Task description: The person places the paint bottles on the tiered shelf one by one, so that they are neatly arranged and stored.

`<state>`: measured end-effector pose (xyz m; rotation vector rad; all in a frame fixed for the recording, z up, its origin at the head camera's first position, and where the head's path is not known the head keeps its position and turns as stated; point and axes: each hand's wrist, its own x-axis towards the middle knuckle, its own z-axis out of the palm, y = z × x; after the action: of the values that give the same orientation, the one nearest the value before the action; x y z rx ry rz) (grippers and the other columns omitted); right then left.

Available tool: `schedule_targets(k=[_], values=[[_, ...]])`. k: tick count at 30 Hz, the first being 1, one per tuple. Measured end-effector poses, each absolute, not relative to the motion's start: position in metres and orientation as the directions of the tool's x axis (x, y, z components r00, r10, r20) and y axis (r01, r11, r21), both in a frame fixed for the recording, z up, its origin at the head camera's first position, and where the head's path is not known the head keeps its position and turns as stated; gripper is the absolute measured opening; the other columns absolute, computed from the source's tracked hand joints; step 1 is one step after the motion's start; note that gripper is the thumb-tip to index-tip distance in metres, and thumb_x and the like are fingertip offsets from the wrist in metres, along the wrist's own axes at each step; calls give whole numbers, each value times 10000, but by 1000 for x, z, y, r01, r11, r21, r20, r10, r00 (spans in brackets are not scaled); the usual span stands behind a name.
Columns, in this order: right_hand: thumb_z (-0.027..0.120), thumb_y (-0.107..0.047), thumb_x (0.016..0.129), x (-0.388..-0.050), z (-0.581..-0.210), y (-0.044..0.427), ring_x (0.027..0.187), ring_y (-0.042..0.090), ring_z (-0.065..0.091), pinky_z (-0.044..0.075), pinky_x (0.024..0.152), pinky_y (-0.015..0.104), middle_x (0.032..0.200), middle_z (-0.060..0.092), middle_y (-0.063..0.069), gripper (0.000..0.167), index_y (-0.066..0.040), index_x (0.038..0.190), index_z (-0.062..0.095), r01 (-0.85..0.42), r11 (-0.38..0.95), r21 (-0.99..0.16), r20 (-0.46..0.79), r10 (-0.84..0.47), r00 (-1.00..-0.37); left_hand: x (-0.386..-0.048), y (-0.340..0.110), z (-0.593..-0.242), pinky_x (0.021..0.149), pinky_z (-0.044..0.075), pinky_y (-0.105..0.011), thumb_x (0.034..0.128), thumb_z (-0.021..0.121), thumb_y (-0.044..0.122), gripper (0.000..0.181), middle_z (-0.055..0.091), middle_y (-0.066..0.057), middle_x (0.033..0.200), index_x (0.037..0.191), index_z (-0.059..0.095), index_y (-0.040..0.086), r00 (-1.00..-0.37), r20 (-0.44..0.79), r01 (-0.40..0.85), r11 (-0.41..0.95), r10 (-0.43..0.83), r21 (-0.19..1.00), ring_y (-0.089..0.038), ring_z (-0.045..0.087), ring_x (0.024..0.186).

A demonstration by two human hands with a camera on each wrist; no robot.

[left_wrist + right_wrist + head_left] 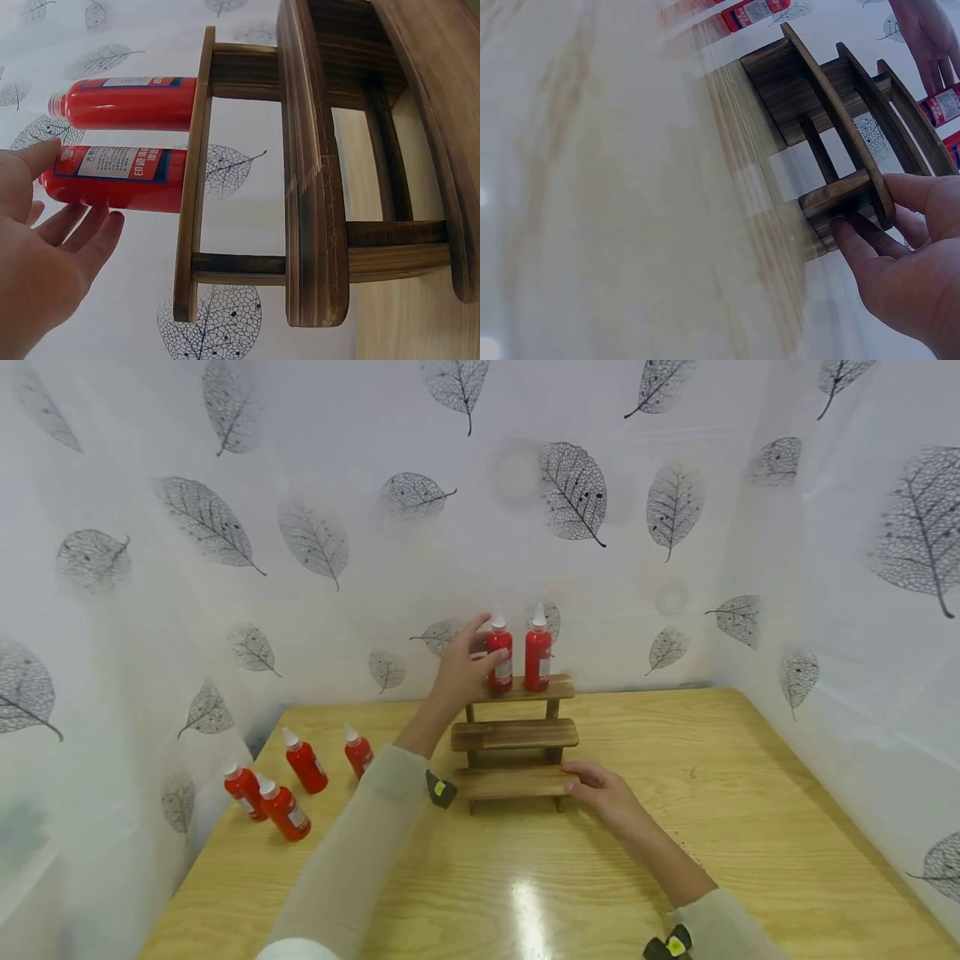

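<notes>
Two red bottles stand upright side by side on the top step of a wooden three-step stand (514, 735) (315, 172) (840, 112). Around the left one (501, 672) (112, 180), my left hand (462, 672) (37, 247) rests loosely, fingers spread, thumb and fingertips at its upper part. The other bottle (537, 656) (135, 103) is untouched, just to the right in the head view. My right hand (611, 797) (907, 262) grips the right end of the lowest step, thumb and fingers on either side of the board.
Several red bottles with white tips stand on the left of the wooden table (750, 827), among them a front one (287, 814) and one near my left forearm (358, 752). A leaf-patterned curtain (337, 460) hangs behind and along both sides.
</notes>
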<state>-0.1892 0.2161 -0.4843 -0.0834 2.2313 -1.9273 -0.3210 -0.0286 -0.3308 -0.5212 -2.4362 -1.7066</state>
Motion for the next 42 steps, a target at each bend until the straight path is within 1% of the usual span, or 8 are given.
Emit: schedule_targets(k=[6,11,15,20,28,31,37,42], values=[[669,-270,976,-189,-486,216,1505,396,261,265,1208,575,1557,436,170,521,-63,1435,535,83,139,-987,-107,-170,-980,-313,-43,-332,1076,485,-474,970,677,322,662,558,-66,1465,1553,363,299,-943,281,324,309,178,894,-265,551,1314],[673,-278,973,-191,-488,217,1508,393,250,249,1214,570,1552,444,169,512,-61,1421,550,80,137,-987,-103,-167,-981,-299,-64,-336,1090,470,-439,968,677,327,611,590,-84,1411,1517,433,216,-920,357,389,257,161,885,-268,571,1268],[679,-301,969,-191,-487,219,1515,386,235,241,1217,568,1561,434,158,527,-78,1429,547,88,142,-986,-112,-170,-979,-287,-83,-341,1071,485,-433,969,680,323,573,599,-77,1385,1488,474,194,-903,399,427,241,157,871,-257,583,1233],[680,-307,967,-190,-486,219,1519,390,222,236,1218,570,1569,421,159,538,-82,1436,541,95,143,-985,-119,-170,-978,-269,-108,-348,1078,479,-446,978,671,327,559,581,-70,1409,1481,476,182,-902,414,432,256,123,865,-279,561,1264],[688,-300,962,-192,-487,219,1512,388,243,250,1215,559,1561,434,160,530,-81,1425,555,95,148,-984,-120,-163,-979,-240,-150,-359,1082,451,-496,973,672,369,561,565,-36,1430,1479,494,206,-904,423,415,344,55,842,-226,534,1285],[689,-298,961,-192,-487,219,1509,390,252,251,1214,561,1557,439,161,526,-83,1423,558,93,149,-984,-117,-160,-980,-229,-163,-363,1089,439,-505,976,670,363,550,549,-18,1455,1476,497,214,-904,427,396,385,6,834,-233,522,1303],[676,-288,971,-191,-488,218,1507,377,264,261,1214,549,1557,439,161,516,-73,1424,552,90,145,-985,-114,-164,-980,-216,-185,-377,1065,425,-436,980,661,367,535,548,-6,1445,1456,513,172,-892,437,345,453,-115,822,-215,519,1270],[668,-282,977,-190,-486,217,1498,364,290,282,1208,537,1552,447,160,504,-74,1422,554,84,150,-985,-108,-159,-981,-213,-198,-396,1057,399,-447,975,652,419,579,508,-41,1456,1471,490,167,-913,369,253,467,-174,847,-239,479,1268]])
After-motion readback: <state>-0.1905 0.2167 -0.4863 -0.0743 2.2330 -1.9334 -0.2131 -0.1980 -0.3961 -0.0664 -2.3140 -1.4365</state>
